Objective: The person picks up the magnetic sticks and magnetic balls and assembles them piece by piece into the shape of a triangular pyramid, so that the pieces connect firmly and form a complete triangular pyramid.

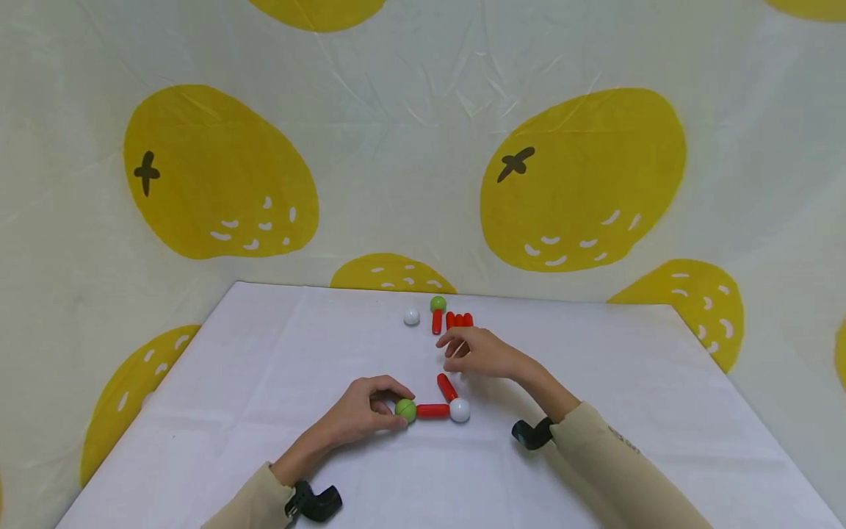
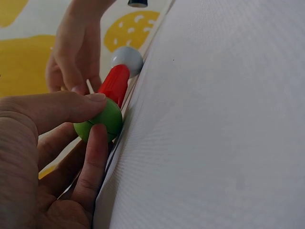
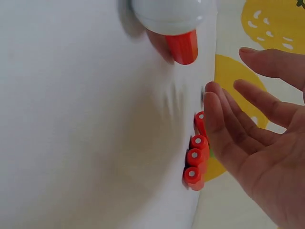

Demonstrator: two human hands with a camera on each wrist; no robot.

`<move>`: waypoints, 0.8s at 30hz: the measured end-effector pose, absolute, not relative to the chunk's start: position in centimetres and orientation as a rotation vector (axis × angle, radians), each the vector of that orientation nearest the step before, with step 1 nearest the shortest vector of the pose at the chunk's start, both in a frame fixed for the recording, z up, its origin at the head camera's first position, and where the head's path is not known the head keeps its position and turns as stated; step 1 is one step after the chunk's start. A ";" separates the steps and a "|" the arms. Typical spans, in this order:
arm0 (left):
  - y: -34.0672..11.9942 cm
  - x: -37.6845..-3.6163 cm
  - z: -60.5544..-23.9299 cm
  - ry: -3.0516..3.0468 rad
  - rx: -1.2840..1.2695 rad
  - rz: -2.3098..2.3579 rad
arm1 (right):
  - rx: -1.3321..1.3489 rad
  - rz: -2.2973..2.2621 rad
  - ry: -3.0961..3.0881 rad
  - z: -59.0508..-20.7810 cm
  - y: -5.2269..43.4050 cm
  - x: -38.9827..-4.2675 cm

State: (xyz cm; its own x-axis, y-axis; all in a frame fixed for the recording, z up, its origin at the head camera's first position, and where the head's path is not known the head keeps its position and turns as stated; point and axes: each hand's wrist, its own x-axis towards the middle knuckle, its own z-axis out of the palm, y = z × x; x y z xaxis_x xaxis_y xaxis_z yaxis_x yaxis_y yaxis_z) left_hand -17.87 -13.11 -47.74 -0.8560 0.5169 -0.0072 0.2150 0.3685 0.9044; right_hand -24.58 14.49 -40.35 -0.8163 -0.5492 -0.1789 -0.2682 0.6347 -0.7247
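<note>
Between thumb and fingers, my left hand [image 1: 370, 405] pinches a green ball [image 1: 406, 410] low over the white table. A red rod [image 1: 432, 411] runs from that ball to a white ball [image 1: 460, 410]. A second red rod [image 1: 446, 387] slants up and away from the white ball. My right hand [image 1: 481, 351] hovers beyond this joined piece, fingers loosely bent and nothing in them. In the right wrist view the palm [image 3: 267, 157] faces the camera, with the thumb apart from the fingers. Just past its fingertips lie several loose red rods [image 1: 459, 320], partly hidden by the hand.
Near the table's far edge stands another green ball [image 1: 438, 303] with a red rod [image 1: 437, 322] joined to it. A loose white ball [image 1: 411, 317] sits left of them. Behind the white-covered table [image 1: 264, 353] hangs a backdrop [image 1: 396, 147] with yellow fruit prints.
</note>
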 end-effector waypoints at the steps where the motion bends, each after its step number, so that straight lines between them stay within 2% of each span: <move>1: -13.1 -17.9 -47.7 2.344 0.648 1.482 | -0.668 -1.017 2.478 -40.3 14.4 -24.9; 8: -13.2 -18.0 -47.9 2.349 0.654 1.480 | -0.723 -1.088 2.547 -39.7 13.1 -26.6; 24: -13.5 -17.5 -47.7 2.332 0.654 1.485 | -0.622 -1.154 2.612 -40.0 9.4 -29.5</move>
State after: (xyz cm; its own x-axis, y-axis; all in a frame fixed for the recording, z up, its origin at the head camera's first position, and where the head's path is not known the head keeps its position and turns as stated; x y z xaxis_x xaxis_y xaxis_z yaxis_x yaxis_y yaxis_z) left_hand -17.51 -13.49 -47.74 -0.8514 0.5244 -0.0078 0.2147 0.3621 0.9071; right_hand -29.49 9.35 -40.03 -0.8865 -0.4618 -0.0286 -0.2898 0.6024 -0.7438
